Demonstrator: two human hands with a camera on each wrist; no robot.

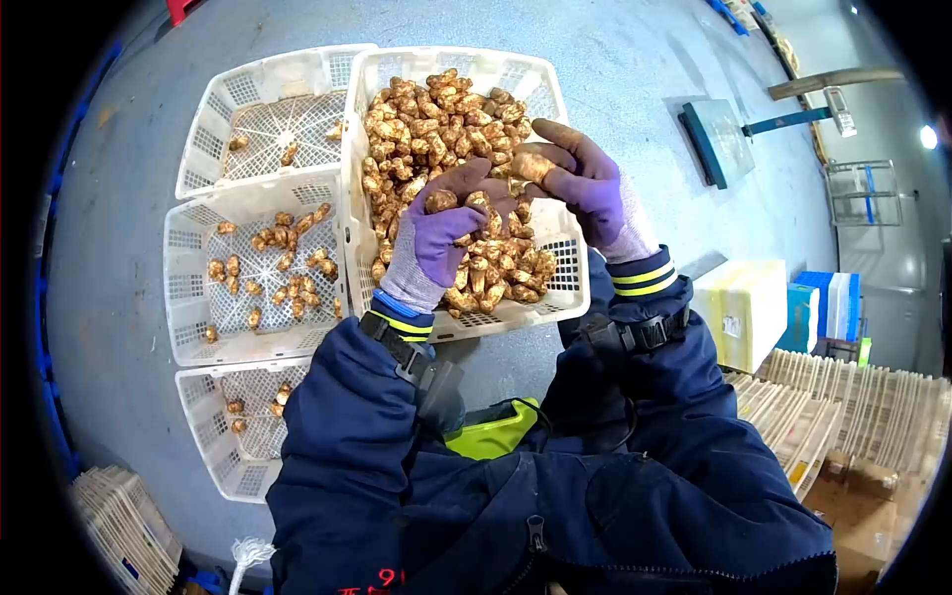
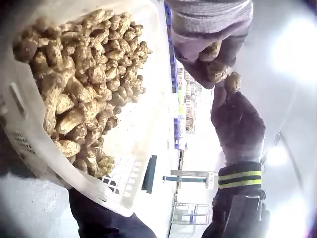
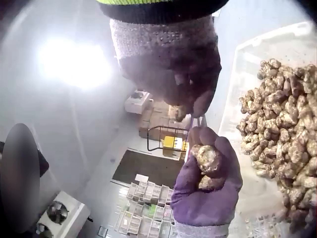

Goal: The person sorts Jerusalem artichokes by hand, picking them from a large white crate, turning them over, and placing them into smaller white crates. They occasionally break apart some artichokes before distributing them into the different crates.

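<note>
Both hands wear purple gloves with grey cuffs and meet above a white plastic crate (image 1: 456,61) heaped with knobby brown tubers (image 1: 421,124). My left hand (image 1: 438,243) is cupped palm up and holds a tuber (image 3: 209,158) with a second tuber (image 3: 212,183) beside it. My right hand (image 1: 592,193) pinches another tuber (image 1: 534,169) between thumb and fingers. In the left wrist view, that pinched tuber (image 2: 233,82) is right by the left hand's tubers (image 2: 218,72).
Left of the heaped crate stand three more white crates (image 1: 180,307) with a few tubers in each. A platform scale (image 1: 716,144) is on the blue floor to the right. Nearer are a pale foam box (image 1: 744,307) and stacked crates (image 1: 783,421).
</note>
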